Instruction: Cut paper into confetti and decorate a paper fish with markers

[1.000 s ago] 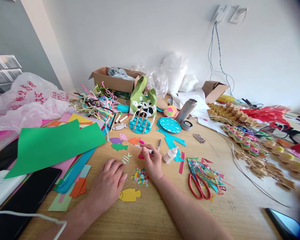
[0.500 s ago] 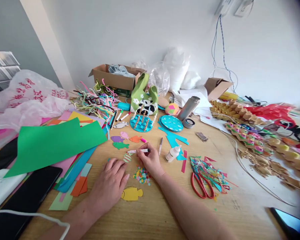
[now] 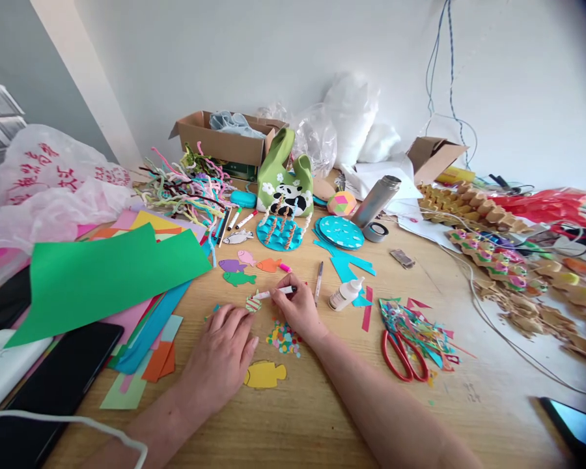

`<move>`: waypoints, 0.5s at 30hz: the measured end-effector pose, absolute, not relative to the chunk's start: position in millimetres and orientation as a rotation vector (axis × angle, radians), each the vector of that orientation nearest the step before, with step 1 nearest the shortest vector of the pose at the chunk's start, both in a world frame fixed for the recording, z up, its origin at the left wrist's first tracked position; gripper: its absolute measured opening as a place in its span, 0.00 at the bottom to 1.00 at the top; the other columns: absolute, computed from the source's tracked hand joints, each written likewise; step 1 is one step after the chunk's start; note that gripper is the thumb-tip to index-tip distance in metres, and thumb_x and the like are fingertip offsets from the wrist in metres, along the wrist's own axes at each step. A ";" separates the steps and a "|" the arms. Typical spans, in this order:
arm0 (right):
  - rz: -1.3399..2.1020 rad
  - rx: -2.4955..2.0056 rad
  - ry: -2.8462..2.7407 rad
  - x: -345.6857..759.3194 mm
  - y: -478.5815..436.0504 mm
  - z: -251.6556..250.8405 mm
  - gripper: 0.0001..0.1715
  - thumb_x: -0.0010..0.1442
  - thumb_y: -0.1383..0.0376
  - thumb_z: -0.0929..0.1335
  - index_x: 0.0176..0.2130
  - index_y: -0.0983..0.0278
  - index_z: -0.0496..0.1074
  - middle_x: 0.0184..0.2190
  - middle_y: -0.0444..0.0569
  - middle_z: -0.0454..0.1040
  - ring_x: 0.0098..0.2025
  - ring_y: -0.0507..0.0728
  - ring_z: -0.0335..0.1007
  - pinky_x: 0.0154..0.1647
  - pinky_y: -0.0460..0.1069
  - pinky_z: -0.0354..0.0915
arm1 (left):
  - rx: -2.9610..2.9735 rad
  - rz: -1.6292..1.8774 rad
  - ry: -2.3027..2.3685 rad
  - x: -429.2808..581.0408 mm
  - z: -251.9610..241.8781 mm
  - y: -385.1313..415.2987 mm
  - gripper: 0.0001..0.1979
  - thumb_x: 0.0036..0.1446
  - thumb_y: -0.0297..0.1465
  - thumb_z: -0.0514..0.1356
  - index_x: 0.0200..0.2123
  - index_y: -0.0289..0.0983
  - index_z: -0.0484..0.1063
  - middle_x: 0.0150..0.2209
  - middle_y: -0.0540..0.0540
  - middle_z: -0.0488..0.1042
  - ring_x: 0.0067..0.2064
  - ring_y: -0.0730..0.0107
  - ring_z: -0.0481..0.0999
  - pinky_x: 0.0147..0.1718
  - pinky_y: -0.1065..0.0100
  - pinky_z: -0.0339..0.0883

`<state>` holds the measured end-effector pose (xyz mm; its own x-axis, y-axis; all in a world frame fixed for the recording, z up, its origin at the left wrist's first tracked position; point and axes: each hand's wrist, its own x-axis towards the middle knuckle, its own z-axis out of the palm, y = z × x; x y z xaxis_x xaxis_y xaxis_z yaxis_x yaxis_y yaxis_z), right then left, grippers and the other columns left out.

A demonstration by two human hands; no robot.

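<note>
A white marker (image 3: 277, 292) with a black end is gripped in my right hand (image 3: 299, 306), its tip over a small striped paper fish (image 3: 254, 302). My left hand (image 3: 228, 345) lies flat on the table with fingers extended, its fingertips at the edge of that fish; part of the fish is hidden. A pink marker cap (image 3: 285, 268) lies just beyond my right hand. Beside it are orange (image 3: 269, 265), purple (image 3: 232, 266), pink (image 3: 247, 258) and green paper fish (image 3: 239, 279). Colourful paper dots (image 3: 283, 339) and a yellow paper fish (image 3: 265, 375) lie nearer me.
Right of my hands stand a glue bottle (image 3: 346, 294) and red-handled scissors (image 3: 404, 357) beside paper scraps. Green sheets (image 3: 112, 280) and a black phone-like slab (image 3: 63, 391) cover the left. Farther back are a panda bag (image 3: 287, 179), a metal flask (image 3: 377, 202) and a cardboard box (image 3: 229, 140).
The camera view has shifted slightly, so the tabletop things appear a little farther right. My right hand still holds the marker at the striped fish; my left hand stays flat beside it.
</note>
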<state>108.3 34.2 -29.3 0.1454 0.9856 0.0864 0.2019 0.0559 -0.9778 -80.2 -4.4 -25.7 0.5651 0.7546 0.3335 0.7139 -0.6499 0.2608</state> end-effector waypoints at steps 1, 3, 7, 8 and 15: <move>0.937 -1.372 -1.267 108.3 34.4 -29.4 0.09 0.53 0.61 0.67 0.27 0.61 0.62 0.18 0.39 0.65 0.19 0.51 0.57 0.20 0.46 0.54 | 2.694 0.641 1.268 -80.2 -25.4 -4.6 0.16 0.64 0.32 0.52 0.53 0.36 0.69 0.50 0.41 0.72 0.53 0.54 0.66 0.52 0.50 0.66; 0.922 -1.382 -1.270 108.3 34.9 -29.6 0.09 0.53 0.61 0.67 0.27 0.61 0.62 0.18 0.39 0.64 0.19 0.51 0.57 0.21 0.46 0.54 | 2.695 0.629 1.272 -80.0 -24.9 -5.0 0.16 0.64 0.32 0.52 0.53 0.35 0.69 0.50 0.41 0.72 0.53 0.54 0.66 0.52 0.50 0.66; 0.915 -1.378 -1.274 108.6 35.0 -29.5 0.08 0.52 0.62 0.67 0.27 0.61 0.63 0.18 0.39 0.63 0.21 0.51 0.57 0.22 0.46 0.54 | 2.698 0.618 1.278 -79.7 -25.6 -5.7 0.17 0.65 0.32 0.52 0.53 0.34 0.70 0.50 0.40 0.72 0.53 0.54 0.66 0.53 0.50 0.65; 0.917 -1.377 -1.277 108.7 34.8 -29.2 0.07 0.52 0.63 0.67 0.27 0.61 0.63 0.19 0.39 0.63 0.21 0.51 0.57 0.23 0.46 0.55 | 2.700 0.613 1.282 -79.6 -26.0 -5.8 0.17 0.65 0.32 0.51 0.53 0.34 0.70 0.50 0.40 0.72 0.54 0.54 0.65 0.53 0.50 0.65; 0.927 -1.375 -1.293 109.6 33.8 -28.3 0.07 0.52 0.62 0.67 0.31 0.63 0.66 0.22 0.42 0.68 0.23 0.52 0.61 0.24 0.46 0.57 | 2.727 0.570 1.318 -79.1 -26.6 -7.1 0.18 0.64 0.32 0.52 0.54 0.33 0.69 0.52 0.40 0.72 0.55 0.53 0.65 0.54 0.50 0.64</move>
<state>109.6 33.8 -28.3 0.1368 0.9860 0.0956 0.2260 0.0629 -0.9721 -79.1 -7.1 -26.6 0.5663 0.7671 0.3016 0.7451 -0.6328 0.2105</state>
